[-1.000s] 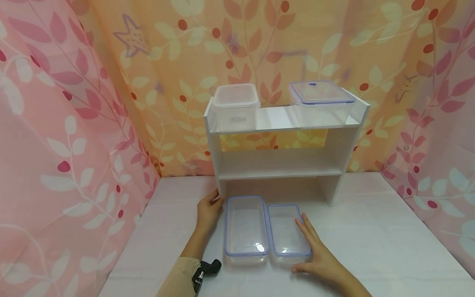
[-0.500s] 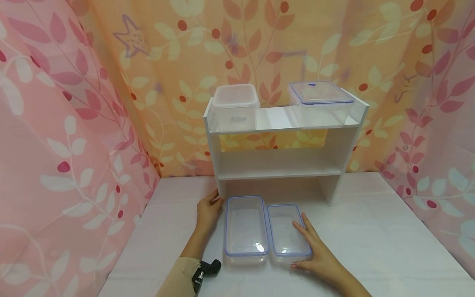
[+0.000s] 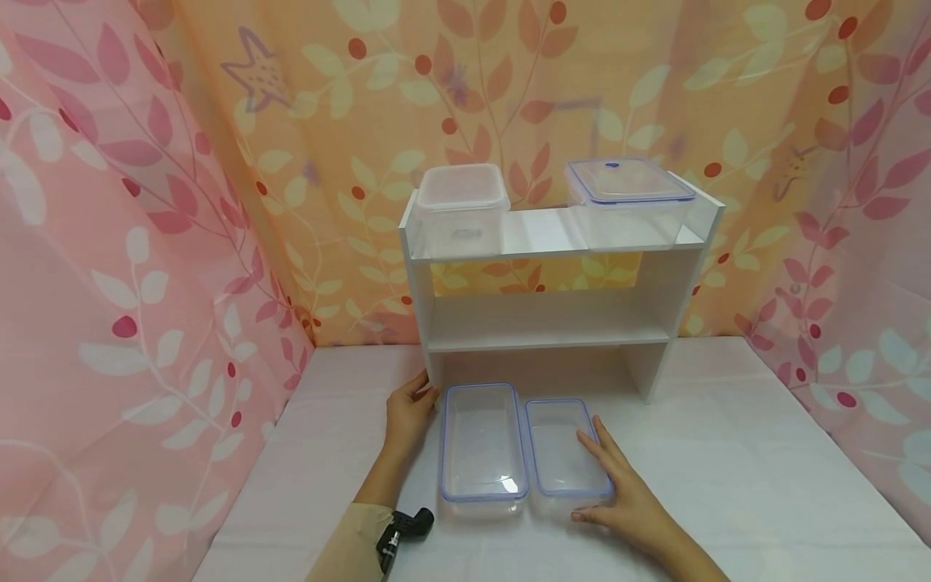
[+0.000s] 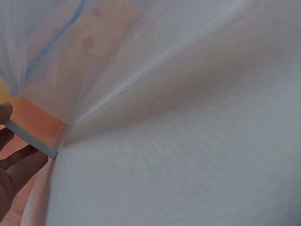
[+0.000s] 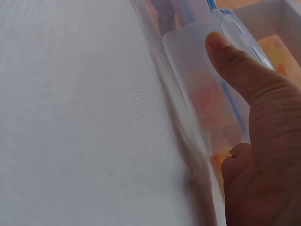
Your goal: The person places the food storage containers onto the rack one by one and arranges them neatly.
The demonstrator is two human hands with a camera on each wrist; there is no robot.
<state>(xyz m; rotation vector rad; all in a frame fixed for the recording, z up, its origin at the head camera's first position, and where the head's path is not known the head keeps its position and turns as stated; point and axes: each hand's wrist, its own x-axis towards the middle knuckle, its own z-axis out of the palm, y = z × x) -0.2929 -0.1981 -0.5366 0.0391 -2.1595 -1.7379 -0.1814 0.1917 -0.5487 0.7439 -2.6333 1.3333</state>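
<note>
Two clear lidless containers with blue rims lie side by side on the white table (image 3: pixel 727 453), in front of a white shelf unit (image 3: pixel 545 331). My left hand (image 3: pixel 409 414) rests beside the larger container (image 3: pixel 482 440), its fingertips at the shelf's left leg. In the left wrist view its fingers (image 4: pixel 14 174) lie straight along a thin white edge. My right hand (image 3: pixel 618 485) lies on the right rim of the smaller container (image 3: pixel 560 440) with straight fingers. In the right wrist view its thumb (image 5: pixel 240 66) presses the container's near-end flap (image 5: pixel 197 94).
On the shelf's top board stand a square lidded tub (image 3: pixel 461 206) at the left and a flat tub with a blue-edged lid (image 3: pixel 629 198) at the right. The middle board is bare. Leaf-print curtains (image 3: pixel 109 283) close in the table on three sides.
My right hand has crept slightly forward along the smaller container, and that container's near end has shifted a little to the right. The left hand has stayed put.
</note>
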